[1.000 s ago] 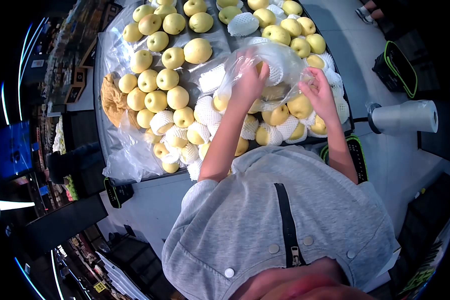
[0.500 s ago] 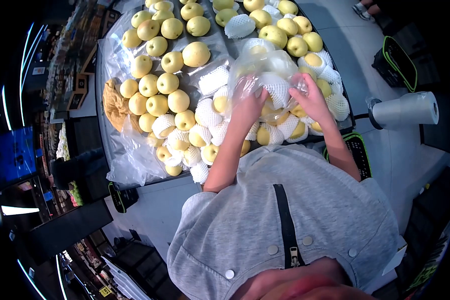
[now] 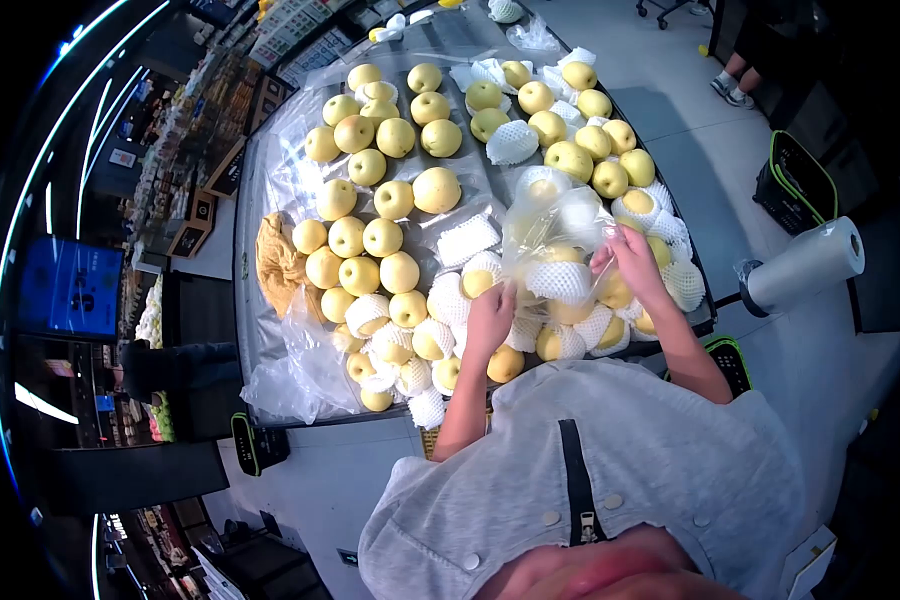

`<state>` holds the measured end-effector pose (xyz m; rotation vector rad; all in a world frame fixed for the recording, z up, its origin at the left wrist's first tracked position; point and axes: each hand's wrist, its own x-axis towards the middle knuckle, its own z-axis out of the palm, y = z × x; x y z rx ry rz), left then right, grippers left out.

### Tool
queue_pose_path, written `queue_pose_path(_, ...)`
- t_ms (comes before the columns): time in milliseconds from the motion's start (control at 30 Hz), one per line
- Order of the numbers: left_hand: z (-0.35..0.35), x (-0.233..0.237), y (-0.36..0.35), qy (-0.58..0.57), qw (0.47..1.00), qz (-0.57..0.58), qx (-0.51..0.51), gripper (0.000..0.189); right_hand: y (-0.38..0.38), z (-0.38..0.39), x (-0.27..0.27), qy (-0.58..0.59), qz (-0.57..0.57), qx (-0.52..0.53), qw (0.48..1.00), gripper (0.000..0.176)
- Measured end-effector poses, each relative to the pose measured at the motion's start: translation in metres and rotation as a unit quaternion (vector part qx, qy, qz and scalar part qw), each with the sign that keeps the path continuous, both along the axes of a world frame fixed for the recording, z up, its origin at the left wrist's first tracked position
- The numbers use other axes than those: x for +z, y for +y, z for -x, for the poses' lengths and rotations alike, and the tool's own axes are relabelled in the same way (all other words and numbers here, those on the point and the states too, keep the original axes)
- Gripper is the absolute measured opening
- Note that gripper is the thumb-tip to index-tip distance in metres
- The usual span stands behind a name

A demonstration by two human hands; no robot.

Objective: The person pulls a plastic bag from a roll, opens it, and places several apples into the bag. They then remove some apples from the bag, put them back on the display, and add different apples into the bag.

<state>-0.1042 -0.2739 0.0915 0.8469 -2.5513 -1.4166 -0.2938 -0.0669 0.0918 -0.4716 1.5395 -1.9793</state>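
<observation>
Pears [image 3: 375,240] cover the desk [image 3: 240,300], yellow and mostly bare toward its left and far edges, many wrapped in white foam nets toward the near edge and the right edge. A clear plastic sheet [image 3: 300,370] lines the desk and hangs over the near left corner.

A plastic bag [image 3: 555,225] stands lifted over the fruit close to the near right corner. Inside it sits a netted pear [image 3: 562,281], with more yellow fruit dimly seen through the film. The right hand [image 3: 625,265] is at the bag's right side, its fingers [image 3: 604,262] pinched tight on the film. The left hand [image 3: 492,318] lies lower, at the bag's near left side and over the netted fruit by the near edge. Its fingers curl downward, but whether they grip the bag, a pear or nothing cannot be told.

An empty foam net [image 3: 467,240] lies just left of the bag, and a larger pear [image 3: 437,190] rests beyond it toward the middle. Crumpled brown paper [image 3: 278,262] sits at the left edge.

Off the desk, a roll of bags [image 3: 805,265] juts out past the right edge. A dark basket with green trim [image 3: 805,180] stands on the floor behind it. Another person's feet [image 3: 730,85] show on the floor beyond the far right corner.
</observation>
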Motion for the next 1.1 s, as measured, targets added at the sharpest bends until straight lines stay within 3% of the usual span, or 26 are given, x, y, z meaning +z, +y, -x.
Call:
queue_pose_path(67,0.009,0.033,-0.006,0.106,0.973,-0.202,-0.026,0.041,-0.017,0.018,0.036,-0.002,0.035,-0.031,0.999,0.024)
queue_pose_path(100,0.011,0.067,-0.014,0.11,0.966,-0.233,0.013,0.038,-0.023,0.033,0.067,-0.033,0.081,-0.025,0.996,0.025)
queue_pose_path(167,0.015,0.112,-0.041,0.254,0.948,-0.184,0.052,0.037,-0.031,0.055,0.128,0.085,0.089,0.002,0.992,0.03)
queue_pose_path(200,0.01,0.154,-0.04,0.227,0.965,-0.129,0.033,0.034,-0.041,0.055,0.151,0.063,0.118,0.019,0.991,0.032)
queue_pose_path(267,-0.003,0.166,-0.051,0.357,0.906,-0.211,0.081,0.028,-0.053,0.045,0.179,0.077,0.185,0.02,0.98,0.032)
queue_pose_path(367,-0.015,0.222,-0.044,0.49,0.83,-0.216,0.157,0.016,-0.074,0.028,0.209,0.146,0.24,0.003,0.96,0.032)
queue_pose_path(433,-0.013,0.227,-0.071,0.529,0.796,-0.245,0.163,0.012,-0.095,0.022,0.214,0.073,0.253,0.061,0.963,0.031)
queue_pose_path(467,-0.028,0.217,-0.096,0.536,0.786,-0.305,0.036,0.011,-0.087,0.01,0.227,0.091,0.228,0.121,0.962,0.031)
queue_pose_path(500,-0.033,0.236,-0.06,0.522,0.803,-0.215,0.189,0.013,-0.094,-0.006,0.22,0.061,0.254,0.103,0.96,0.032)
queue_pose_path(533,-0.056,0.218,-0.074,0.56,0.788,-0.231,0.112,0.013,-0.093,-0.021,0.212,0.069,0.268,0.106,0.955,0.032)
queue_pose_path(567,-0.067,0.216,-0.076,0.585,0.781,-0.196,0.1,0.016,-0.093,-0.035,0.201,0.02,0.285,0.12,0.951,0.031)
queue_pose_path(600,-0.073,0.232,-0.064,0.578,0.762,-0.186,0.225,0.018,-0.094,-0.043,0.186,0.008,0.278,0.153,0.948,0.033)
queue_pose_path(667,-0.102,0.203,-0.095,0.499,0.791,0.05,0.35,0.028,-0.097,-0.057,0.173,-0.016,0.219,0.225,0.949,0.034)
queue_pose_path(733,-0.115,0.204,-0.092,0.569,0.762,-0.1,0.291,0.025,-0.105,-0.073,0.16,-0.016,0.187,0.266,0.945,0.037)
queue_pose_path(767,-0.113,0.2,-0.082,0.563,0.739,-0.025,0.371,0.022,-0.111,-0.074,0.147,-0.007,0.188,0.294,0.937,0.039)
queue_pose_path(833,-0.128,0.208,-0.071,0.552,0.758,-0.107,0.33,0.022,-0.118,-0.079,0.134,-0.042,0.208,0.297,0.931,0.041)
queue_pose_path(900,-0.129,0.195,-0.069,0.544,0.762,-0.113,0.332,0.022,-0.125,-0.075,0.115,-0.034,0.181,0.319,0.93,0.04)
queue_pose_path(967,-0.116,0.161,-0.067,0.548,0.733,-0.119,0.384,0.019,-0.128,-0.073,0.088,-0.038,0.124,0.304,0.944,0.038)
queue_pose_path(1033,-0.096,0.147,-0.036,0.501,0.74,-0.092,0.439,0.02,-0.126,-0.063,0.053,-0.053,0.095,0.272,0.956,0.035)
queue_pose_path(1100,-0.086,0.131,-0.015,0.424,0.822,-0.051,0.378,0.029,-0.111,-0.049,0.034,-0.083,0.06,0.211,0.972,0.033)
